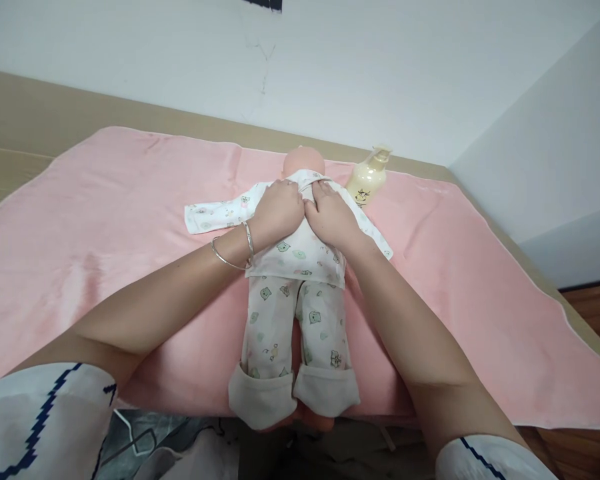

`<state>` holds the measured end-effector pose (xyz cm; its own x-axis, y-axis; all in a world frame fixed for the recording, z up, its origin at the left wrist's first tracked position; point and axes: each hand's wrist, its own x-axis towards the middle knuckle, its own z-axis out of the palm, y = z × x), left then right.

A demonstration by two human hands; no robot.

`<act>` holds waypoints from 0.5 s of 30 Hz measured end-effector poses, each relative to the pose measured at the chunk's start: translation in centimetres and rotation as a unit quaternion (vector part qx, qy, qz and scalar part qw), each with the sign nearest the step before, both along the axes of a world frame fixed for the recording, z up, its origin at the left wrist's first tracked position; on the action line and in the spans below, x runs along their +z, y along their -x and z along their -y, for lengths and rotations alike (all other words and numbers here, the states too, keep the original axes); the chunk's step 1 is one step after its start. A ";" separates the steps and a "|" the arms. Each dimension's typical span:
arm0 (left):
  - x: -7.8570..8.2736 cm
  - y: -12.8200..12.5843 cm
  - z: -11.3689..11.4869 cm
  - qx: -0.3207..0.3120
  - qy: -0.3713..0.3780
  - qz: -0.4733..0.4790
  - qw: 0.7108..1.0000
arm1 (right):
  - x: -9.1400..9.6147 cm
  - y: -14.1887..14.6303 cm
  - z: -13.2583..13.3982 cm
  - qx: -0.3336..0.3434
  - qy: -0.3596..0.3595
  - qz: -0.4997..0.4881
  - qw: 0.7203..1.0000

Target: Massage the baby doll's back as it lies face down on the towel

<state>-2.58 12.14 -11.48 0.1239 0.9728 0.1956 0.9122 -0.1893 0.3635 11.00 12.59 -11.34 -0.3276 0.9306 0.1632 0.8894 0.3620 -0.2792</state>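
A baby doll in a white shirt [300,257] and white trousers [275,327], both with small green animal prints, lies on a pink blanket [155,180]. Its bare round head [304,161] points away from me, and no face shows. My left hand [281,210] rests on the shirt just below the collar, its fingers foreshortened but apparently laid flat. Beside it, my right hand [333,212] lies on the same cloth with fingers stretched forward. The thumbs are close together. Neither hand grips anything that I can see. Wide turned-up cuffs [263,397] cover most of the doll's feet.
A cream pump bottle [369,177] stands on the blanket right of the doll's head. Behind the tan surface [25,107] under the blanket rises a white wall [380,73]. Below the near edge is a metal frame [135,437], partly hidden.
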 end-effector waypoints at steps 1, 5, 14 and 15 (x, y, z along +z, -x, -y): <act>0.2 -0.1 0.2 -0.003 0.003 -0.002 1.000 | -0.1 -0.1 -0.1 0.002 0.001 -0.003 1.000; 0.4 -0.1 0.4 0.001 0.005 0.014 1.000 | 0.1 0.0 -0.1 -0.004 0.011 0.006 1.000; -1.8 1.1 -2.1 0.009 -0.029 0.070 0.997 | 1.0 1.4 2.9 -0.045 -0.025 0.118 0.992; -2.0 1.2 -2.3 0.010 -0.032 0.074 0.997 | 1.1 1.7 3.3 -0.049 -0.031 0.130 0.990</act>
